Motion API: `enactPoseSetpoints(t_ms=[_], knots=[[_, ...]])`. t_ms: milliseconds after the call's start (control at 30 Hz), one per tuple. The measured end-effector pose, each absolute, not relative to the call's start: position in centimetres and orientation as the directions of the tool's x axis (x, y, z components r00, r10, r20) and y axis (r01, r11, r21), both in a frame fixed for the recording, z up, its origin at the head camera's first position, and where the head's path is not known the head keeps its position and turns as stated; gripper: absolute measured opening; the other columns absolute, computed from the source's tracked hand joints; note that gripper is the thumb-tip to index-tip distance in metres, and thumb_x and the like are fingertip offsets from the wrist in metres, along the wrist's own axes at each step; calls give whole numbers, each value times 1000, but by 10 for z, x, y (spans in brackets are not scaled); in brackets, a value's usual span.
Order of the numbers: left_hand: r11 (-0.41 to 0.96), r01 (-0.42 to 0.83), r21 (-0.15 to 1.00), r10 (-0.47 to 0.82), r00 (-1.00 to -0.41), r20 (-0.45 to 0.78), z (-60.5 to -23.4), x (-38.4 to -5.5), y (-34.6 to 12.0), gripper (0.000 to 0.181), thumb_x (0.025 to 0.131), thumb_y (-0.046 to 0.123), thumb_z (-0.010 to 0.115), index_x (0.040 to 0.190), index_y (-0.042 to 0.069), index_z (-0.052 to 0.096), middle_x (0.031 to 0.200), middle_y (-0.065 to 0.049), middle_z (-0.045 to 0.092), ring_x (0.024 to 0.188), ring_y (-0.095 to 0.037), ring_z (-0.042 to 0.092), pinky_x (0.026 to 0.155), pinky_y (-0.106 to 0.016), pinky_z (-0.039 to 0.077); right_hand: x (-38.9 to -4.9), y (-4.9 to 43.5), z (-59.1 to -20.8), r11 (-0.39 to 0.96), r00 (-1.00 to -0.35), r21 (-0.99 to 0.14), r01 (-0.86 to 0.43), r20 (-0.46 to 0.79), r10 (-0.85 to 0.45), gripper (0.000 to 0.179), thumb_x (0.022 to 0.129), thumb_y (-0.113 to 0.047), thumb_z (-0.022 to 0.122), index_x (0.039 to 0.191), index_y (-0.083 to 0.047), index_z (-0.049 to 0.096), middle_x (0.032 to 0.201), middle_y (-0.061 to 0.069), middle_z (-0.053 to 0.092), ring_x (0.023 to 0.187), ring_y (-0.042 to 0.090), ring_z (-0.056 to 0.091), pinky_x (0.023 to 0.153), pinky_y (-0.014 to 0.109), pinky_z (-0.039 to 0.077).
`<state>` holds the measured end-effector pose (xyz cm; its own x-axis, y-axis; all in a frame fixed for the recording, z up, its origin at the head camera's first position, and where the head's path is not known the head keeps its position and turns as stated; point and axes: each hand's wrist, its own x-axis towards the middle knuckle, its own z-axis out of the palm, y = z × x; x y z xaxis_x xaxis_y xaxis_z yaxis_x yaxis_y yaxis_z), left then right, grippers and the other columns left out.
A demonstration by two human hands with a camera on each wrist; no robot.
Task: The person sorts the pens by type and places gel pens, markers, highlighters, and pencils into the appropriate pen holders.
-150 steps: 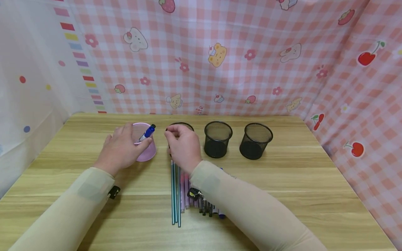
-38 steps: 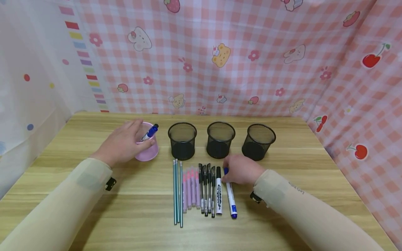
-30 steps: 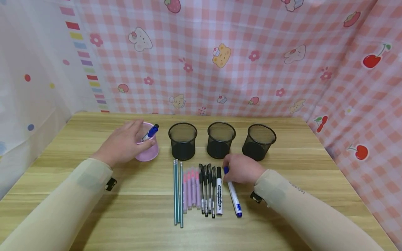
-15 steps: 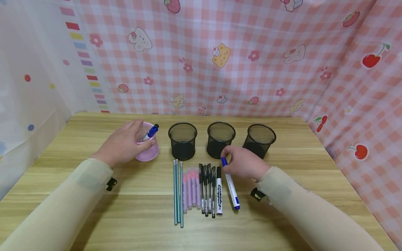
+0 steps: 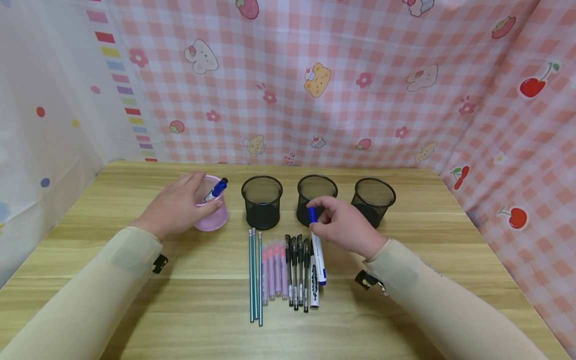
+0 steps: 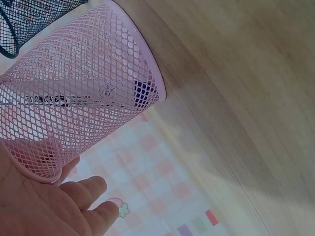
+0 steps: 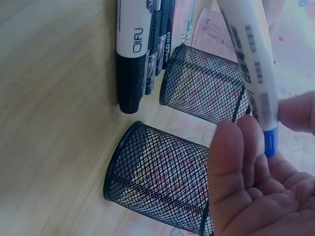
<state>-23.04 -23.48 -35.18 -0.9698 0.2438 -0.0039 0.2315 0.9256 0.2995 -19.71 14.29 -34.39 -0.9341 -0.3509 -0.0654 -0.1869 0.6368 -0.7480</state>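
My left hand [image 5: 173,206] holds the rim of a pink mesh pen holder [image 5: 213,219] at the left of the row. Inside that holder stand two whiteboard markers [image 5: 217,190], one with a blue end and one with a black end. With thumb and fingers, my right hand [image 5: 345,226] pinches a white whiteboard marker [image 5: 318,256] by its blue cap end. The marker is raised at a slant, its lower end overlapping a black-capped marker [image 5: 314,295] that lies on the table. Close up, the right wrist view shows the gripped marker [image 7: 253,59] pointing across the fingers.
Three black mesh pen holders stand to the right: one beside the pink one [image 5: 262,215], a middle one [image 5: 303,215] and a right one [image 5: 375,192]. In front lie green pencils [image 5: 252,280], pink-purple pens [image 5: 277,275] and black gel pens [image 5: 294,272]. Patterned cloth [image 5: 288,90] hangs behind the table.
My right hand lifted the blue-capped marker off the table and moved it left and toward the back. Five seconds ago that hand was by the second holder. The left hand stays on the pink holder.
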Motion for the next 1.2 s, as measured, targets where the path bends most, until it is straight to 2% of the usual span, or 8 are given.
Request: enactPoseSetpoints(t_ms=[233,533,900,1033,1200], knots=[[925,233,301,244,-970,0,-351,-231,-234,101,101,74,44,168,3,17,171,-27,24,158,-49,22,126,-73,17,-196,138,-342,554,-943,-804,-215,23,-332,44,96,-14,72,140,-15,62,85,4,70,61,15,49,51,26,40],[925,232,301,244,-970,-2,-352,-231,-235,103,100,75,43,168,3,16,172,-27,23,158,-49,22,126,-73,16,-198,129,-347,423,-945,-869,-256,131,-301,44,96,-9,72,138,-7,60,90,9,71,71,19,62,60,27,53],[923,233,306,244,-970,1,-351,-230,-234,102,100,75,43,168,3,16,172,-26,23,158,-48,22,126,-72,17,-197,113,-348,255,-941,-919,-301,243,-234,41,95,-5,74,134,-3,61,89,15,73,68,14,61,62,24,54],[923,230,310,242,-970,-1,-351,-230,-234,103,100,76,43,168,3,16,172,-26,23,158,-48,22,126,-72,15,-198,107,-350,178,-950,-943,-281,248,-188,40,96,-4,72,134,-3,59,88,17,72,67,17,62,63,28,56],[921,226,316,238,-971,-1,-351,-229,-234,103,100,75,45,168,3,16,172,-26,23,158,-49,22,127,-72,16,-198,96,-352,35,-962,-966,-255,250,-111,41,97,-2,70,136,-1,55,84,10,69,66,18,61,64,28,57]])
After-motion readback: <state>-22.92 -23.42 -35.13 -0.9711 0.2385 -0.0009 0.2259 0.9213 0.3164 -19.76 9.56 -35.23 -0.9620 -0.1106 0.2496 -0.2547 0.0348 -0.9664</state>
